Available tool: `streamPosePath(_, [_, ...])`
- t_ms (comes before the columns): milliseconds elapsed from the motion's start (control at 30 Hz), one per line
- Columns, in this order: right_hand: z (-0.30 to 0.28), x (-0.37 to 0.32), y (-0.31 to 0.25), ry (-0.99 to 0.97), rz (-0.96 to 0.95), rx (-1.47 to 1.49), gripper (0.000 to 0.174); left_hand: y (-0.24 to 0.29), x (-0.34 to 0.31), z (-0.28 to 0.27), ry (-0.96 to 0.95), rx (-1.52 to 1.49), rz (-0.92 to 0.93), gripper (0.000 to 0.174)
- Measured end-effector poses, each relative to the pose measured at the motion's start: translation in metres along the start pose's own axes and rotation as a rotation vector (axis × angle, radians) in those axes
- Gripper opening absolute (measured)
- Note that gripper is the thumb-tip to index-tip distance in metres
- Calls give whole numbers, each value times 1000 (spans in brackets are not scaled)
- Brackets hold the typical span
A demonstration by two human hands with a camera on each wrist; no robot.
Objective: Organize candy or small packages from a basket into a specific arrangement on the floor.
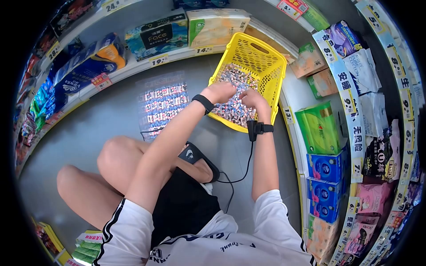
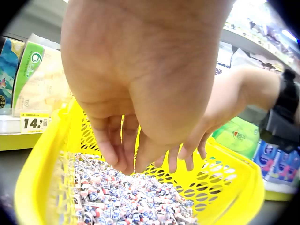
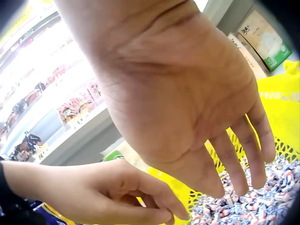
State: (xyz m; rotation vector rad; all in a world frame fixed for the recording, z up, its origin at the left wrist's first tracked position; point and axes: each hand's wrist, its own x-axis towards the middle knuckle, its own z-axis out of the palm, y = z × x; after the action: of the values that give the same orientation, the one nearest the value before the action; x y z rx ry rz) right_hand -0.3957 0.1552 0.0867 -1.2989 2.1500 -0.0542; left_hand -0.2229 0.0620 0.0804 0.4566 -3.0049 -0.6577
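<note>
With left hand [image 1: 221, 92] low over the yellow perforated basket [image 1: 282, 77], pointing fingers down at a heap of small wrapped sweets [image 1: 235, 116]! Fingers bunched in a loose curl, tips close to the thumb; cannot tell about any sweet caught between them. In from the basket's other side, right hand [image 1: 254, 98], fingers long, relaxed and a little apart, aimed down at the same heap, just beside the left.

And what a heap: white wrappers with flashes of blue and red, spread right across the basket's bottom. Over to the left, on the grey floor [image 1: 93, 135], neat rows of similar wrapped pieces [image 1: 165, 105], on or inside clear plastic, cannot tell which.

Black band [image 1: 203, 104] round the left wrist, black camera [image 1: 253, 130] with a cable at the right. Down low, knees bent leftward, black sandal [image 1: 191, 154] on one foot. Close at the right, shelved, a green tissue pack [image 1: 317, 130]; beyond the basket, price tag [image 2: 33, 123] reading 14.9.
</note>
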Motion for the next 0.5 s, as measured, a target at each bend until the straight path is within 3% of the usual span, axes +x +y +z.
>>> streamPosePath(167, [11, 24, 30, -198, 111, -6, 33, 27, 18, 9, -274, -9, -135, 21])
streamPosePath(300, [30, 47, 54, -380, 203, 115, 31, 30, 31, 54, -277, -76, -72, 16])
streamPosePath(433, [41, 57, 55, -532, 340, 50, 34, 55, 33, 59, -375, -30, -213, 28])
streamPosePath(500, [37, 51, 49, -542, 346, 30, 33, 58, 35, 63, -438, 18, -193, 32])
